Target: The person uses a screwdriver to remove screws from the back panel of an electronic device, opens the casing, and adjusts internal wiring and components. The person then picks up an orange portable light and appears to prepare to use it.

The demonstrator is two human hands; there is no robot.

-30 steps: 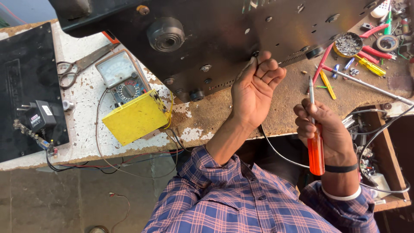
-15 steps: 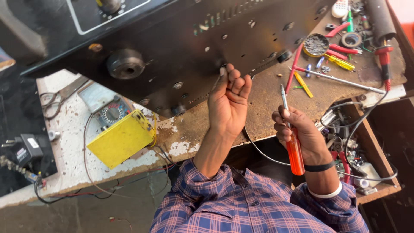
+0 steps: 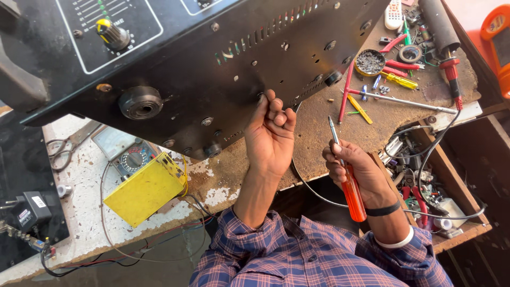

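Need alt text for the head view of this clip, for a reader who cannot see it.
A person's left hand presses its fingertips against the underside of a black metal amplifier chassis tipped up on a worn workbench, while the right hand grips an orange-handled screwdriver. A yellow multimeter lies to the left.

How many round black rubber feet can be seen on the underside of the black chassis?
3: a large foot at the left, a small foot near the lower edge, and a third foot right of the left hand. Others may be hidden.
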